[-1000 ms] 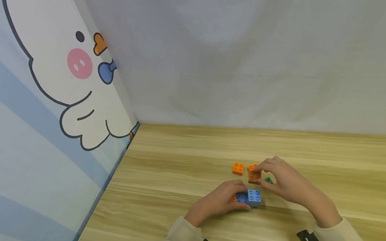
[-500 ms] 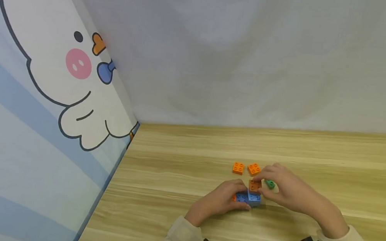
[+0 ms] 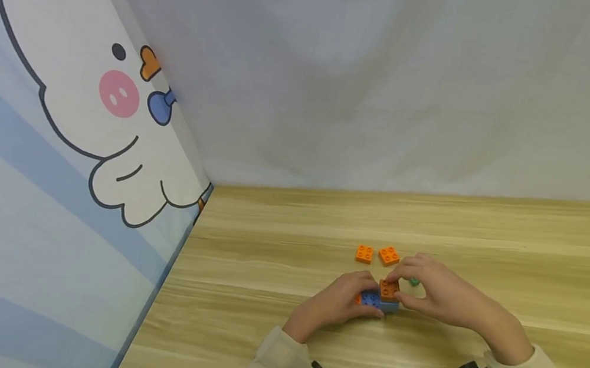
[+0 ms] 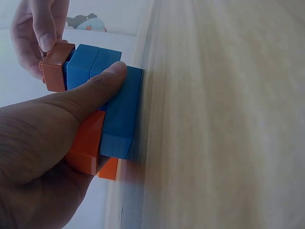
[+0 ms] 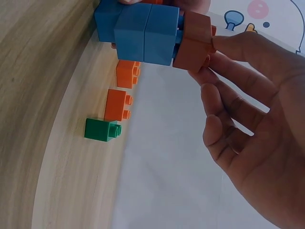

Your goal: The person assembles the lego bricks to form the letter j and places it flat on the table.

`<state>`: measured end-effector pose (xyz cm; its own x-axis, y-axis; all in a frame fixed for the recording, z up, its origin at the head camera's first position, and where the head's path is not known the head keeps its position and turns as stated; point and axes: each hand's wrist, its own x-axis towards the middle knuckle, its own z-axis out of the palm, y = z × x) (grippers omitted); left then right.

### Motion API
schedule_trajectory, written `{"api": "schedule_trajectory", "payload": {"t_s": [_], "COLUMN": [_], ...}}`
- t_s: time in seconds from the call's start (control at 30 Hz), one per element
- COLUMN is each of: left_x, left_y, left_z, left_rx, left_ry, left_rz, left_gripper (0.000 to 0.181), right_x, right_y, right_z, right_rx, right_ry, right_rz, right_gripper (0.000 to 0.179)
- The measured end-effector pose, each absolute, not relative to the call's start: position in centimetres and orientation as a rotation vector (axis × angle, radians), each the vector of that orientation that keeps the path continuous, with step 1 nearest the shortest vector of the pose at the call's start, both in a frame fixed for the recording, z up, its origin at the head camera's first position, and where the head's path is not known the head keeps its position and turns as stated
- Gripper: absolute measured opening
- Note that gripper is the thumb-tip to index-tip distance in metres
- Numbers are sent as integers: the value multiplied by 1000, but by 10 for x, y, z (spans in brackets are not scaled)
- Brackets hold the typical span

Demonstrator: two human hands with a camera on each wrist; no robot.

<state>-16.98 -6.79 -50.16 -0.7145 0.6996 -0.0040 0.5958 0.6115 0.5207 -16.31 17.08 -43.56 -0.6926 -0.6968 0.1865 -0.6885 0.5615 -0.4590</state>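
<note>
In the head view my left hand (image 3: 334, 303) grips a low stack of blue bricks (image 4: 121, 114) on the table. An orange brick (image 4: 86, 143) is part of that stack, beside the blue ones and partly under the hand. My right hand (image 3: 436, 292) pinches a brown brick (image 5: 194, 40) between thumb and fingers, over the taller blue end. The right wrist view shows blue studs in a narrow gap between the brown brick and the top blue one (image 5: 162, 34). My left thumb lies along the blue side in the left wrist view.
Two loose orange bricks, one left (image 3: 365, 253) and one right (image 3: 389, 255), lie behind the stack. A small green brick (image 5: 97, 129) is close to my right hand, partly hidden in the head view. A pale wall (image 3: 388, 98) rises behind the wooden table (image 3: 246, 250).
My right hand has lifted the brown brick from beside the orange ones and brought it toward me onto the taller blue end. The left hand has stayed on the stack.
</note>
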Motion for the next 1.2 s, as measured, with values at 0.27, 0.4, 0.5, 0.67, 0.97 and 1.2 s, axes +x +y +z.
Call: {"api": "schedule_trajectory", "payload": {"t_s": [0.27,0.4,0.5,0.67,0.97,1.2], "left_x": [-172,-172,-173,-174,-176,-179], "left_y": [-69,-69,-70,-70,-70,-68], "left_z": [-500,-500,-500,-500,-499,-499], "left_rx": [1074,1075,1077,1086,1085,1073], "left_ry": [2621,2618,2613,2609,2609,2609], "left_rz": [747,749,752,760,776,776], "left_gripper": [40,39,38,37,36,35], "right_x": [-163,-163,-163,-162,-163,-166], "right_y": [169,168,167,166,162,164], "right_z": [-433,-433,-432,-431,-428,-429], "right_rx": [-1206,-1197,-1198,-1200,-1146,-1134], "right_ry": [2764,2771,2773,2784,2802,2791], "right_rz": [-777,-775,-786,-788,-761,-763], "right_gripper": [19,18,18,18,19,20]}}
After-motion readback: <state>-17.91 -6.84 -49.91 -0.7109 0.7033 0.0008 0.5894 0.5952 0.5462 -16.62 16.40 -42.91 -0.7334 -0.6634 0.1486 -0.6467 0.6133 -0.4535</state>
